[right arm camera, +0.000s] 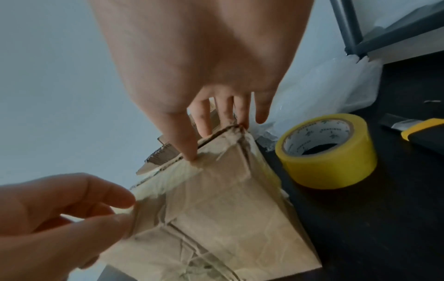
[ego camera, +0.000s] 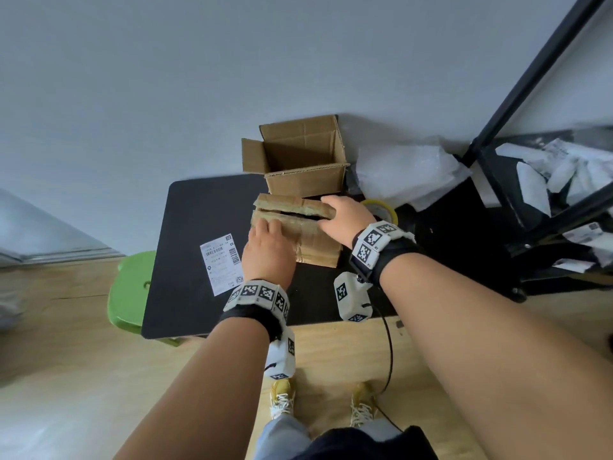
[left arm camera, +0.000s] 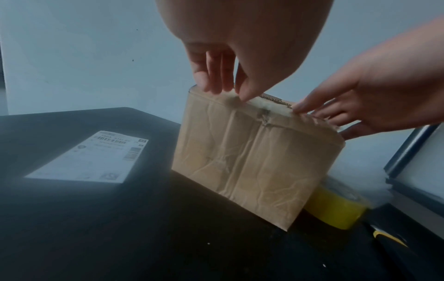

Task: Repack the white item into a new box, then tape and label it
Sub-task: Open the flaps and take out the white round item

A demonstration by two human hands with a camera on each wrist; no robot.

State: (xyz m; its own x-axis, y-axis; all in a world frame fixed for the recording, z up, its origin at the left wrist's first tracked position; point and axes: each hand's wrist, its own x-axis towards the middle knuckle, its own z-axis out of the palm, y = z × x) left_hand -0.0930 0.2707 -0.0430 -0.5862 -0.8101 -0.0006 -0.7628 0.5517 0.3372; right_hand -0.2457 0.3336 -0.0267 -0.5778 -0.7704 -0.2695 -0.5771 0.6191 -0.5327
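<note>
An old, crumpled, taped cardboard box [ego camera: 318,250] stands on the black table [ego camera: 199,210]; its top flaps are parted by a dark slit. My left hand [ego camera: 267,240] pinches the near flap at its left end, thumb on the front edge [left arm camera: 242,95]. At the slit's right end my right hand [ego camera: 341,215] holds the top, thumb [right arm camera: 190,152] on the near side and fingers over the far flap. The new brown box [ego camera: 298,154] stands open and upright just behind. The white item is hidden. A printed label [ego camera: 220,263] lies flat to the left.
A yellow tape roll [right arm camera: 324,152] lies right of the old box, a yellow-and-black knife [right arm camera: 418,129] beyond it. White plastic bags [ego camera: 404,174] and a black rack [ego camera: 530,194] crowd the right. A green stool [ego camera: 132,290] stands at the table's left.
</note>
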